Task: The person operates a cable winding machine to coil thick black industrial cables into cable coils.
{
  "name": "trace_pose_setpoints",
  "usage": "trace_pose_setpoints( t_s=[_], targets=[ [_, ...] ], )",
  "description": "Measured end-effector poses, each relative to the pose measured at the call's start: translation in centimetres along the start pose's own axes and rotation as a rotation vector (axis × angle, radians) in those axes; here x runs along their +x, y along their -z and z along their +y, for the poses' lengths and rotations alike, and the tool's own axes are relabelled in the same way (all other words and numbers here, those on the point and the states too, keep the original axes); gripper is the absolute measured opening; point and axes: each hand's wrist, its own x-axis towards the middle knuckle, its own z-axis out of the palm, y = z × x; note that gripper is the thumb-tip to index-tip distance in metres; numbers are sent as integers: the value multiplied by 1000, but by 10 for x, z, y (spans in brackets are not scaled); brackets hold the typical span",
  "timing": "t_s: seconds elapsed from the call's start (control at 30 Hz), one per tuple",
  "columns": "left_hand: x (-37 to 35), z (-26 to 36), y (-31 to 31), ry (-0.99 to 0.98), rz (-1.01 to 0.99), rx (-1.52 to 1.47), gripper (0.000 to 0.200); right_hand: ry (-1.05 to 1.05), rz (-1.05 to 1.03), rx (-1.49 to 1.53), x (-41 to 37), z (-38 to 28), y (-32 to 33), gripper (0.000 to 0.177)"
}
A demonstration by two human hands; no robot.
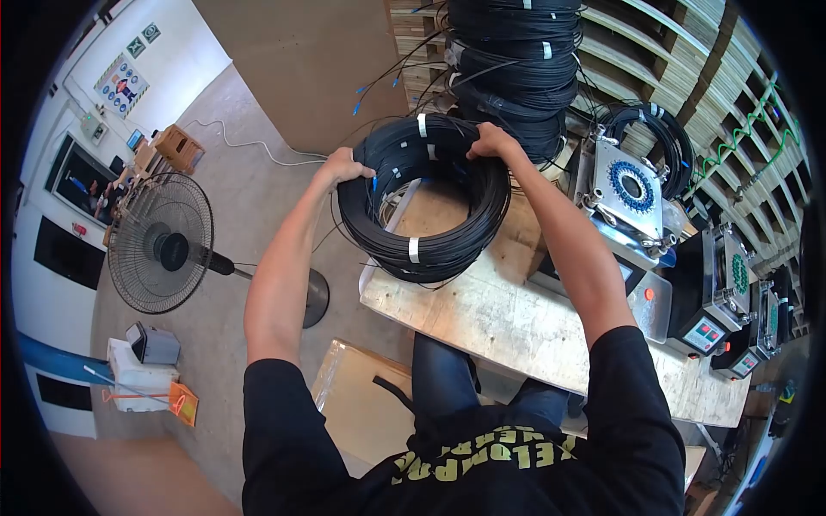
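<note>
Far left, a floor fan (162, 242) stands; next, the left hand (348, 165) closes round the rim of a black cable coil (447, 251) — tilted up over the left end of the workbench (516, 322). The right hand (492, 139) clamps its top edge — near a winding machine (632, 185).

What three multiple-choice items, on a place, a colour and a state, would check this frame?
1. Where is the fan relative to the workbench? A on it; B on the floor to its left; C under it.
2. What colour are the ties on the cable coil? A white; B red; C green.
3. How is the cable coil held? A by one hand; B by both hands; C untouched, lying flat.

B: the fan's base rests on the floor left of the workbench.
A: white bands wrap the black coil.
B: the left hand and right hand grip its upper rim.
</note>
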Motion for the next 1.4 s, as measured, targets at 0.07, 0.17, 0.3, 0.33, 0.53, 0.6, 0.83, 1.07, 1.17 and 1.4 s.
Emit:
trace_pose_setpoints(
  t_s=[0.07, 0.17, 0.3, 0.33, 0.53, 0.6, 0.83, 1.07, 1.17, 1.4],
  targets=[
    [12, -6, 2, 3, -28, 13, 57, -6, -43, -14, 9, -1, 1, 80],
    [33, -13, 5, -8, -42, 207, 58, -25, -79, -40, 11, -3, 5, 76],
    [-5, 26, 4, -70, 119, 533, 69, -38, 65, 65, -7, -5, -5, 71],
    [-7, 27, 3, -82, 131, 544, 69, -31, 99, 77, -13, -6, -7, 70],
    [3, 23, 14, -123, 63, 505, 66, 6, 114, 44, -11, -7, -6, 66],
    [6, 20, 16, -114, 78, 480, 65, -19, 101, 41, -6, -11, -6, 66],
    [0, 13, 7, -68, 146, 413, 67, 72, 83, 41, -3, -5, -3, 73],
    [-14, 27, -9, 95, 275, 414, 63, 89, 60, 144, 5, 7, -6, 72],
    [-11, 25, -8, 94, 263, 411, 61, 66, 153, 129, 2, 5, -15, 73],
    [3, 6, -2, 7, 212, 291, 54, 80, 121, 106, 6, 5, -16, 91]
  ],
)
